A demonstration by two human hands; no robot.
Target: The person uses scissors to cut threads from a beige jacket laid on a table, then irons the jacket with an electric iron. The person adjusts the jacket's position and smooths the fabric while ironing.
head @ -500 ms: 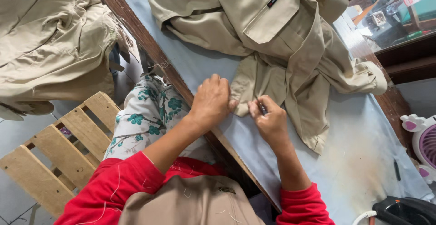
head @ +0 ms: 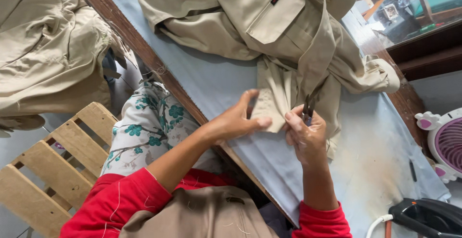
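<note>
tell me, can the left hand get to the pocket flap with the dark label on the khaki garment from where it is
Probably yes. The left hand pinches a fold of the khaki garment on the table, and the pocket flap lies uncovered farther up the same cloth. Only bare fabric lies between, though it means stretching forward.

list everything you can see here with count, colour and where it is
beige cotton work shirt with chest pocket: 1, beige, spread on the table, its corner held by both hands
grey-blue cloth-covered table: 1, grey-blue top with brown wooden edge, centre
pile of beige garments: 1 pile, beige, upper left beyond the table edge
slatted wooden bench: 1, pale wood, lower left
pink and white fan: 1, pink and white, right edge
black iron with white cord: 1, black, lower right corner
small dark thread snips: 1, dark metal, in the right hand
floral trousers: 1, white with teal flowers, on the person's leg
red sleeves: 2, red, bottom
left hand: 1, pinching the shirt corner
right hand: 1, holding the snips at the shirt
</note>
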